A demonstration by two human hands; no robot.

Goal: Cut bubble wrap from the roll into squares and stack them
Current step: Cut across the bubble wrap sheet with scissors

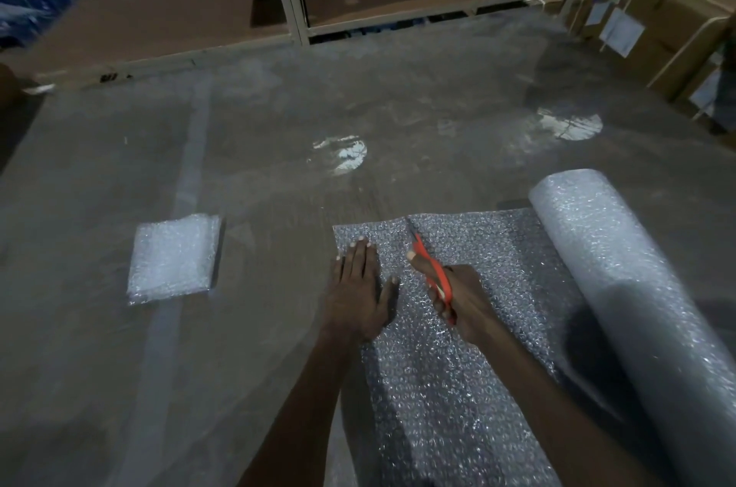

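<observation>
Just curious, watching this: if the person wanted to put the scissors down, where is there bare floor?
Bare floor lies between the stack of cut squares and the left hand, and beyond the unrolled sheet toward the shelving. It is crowded to the right, where the right hand holds the scissors by the bubble wrap roll.

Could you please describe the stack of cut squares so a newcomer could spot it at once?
Start at the big bubble wrap roll on the right, then cross past both hands. The stack of squares lies alone on the floor, a small, bright white, thick pad.
</observation>
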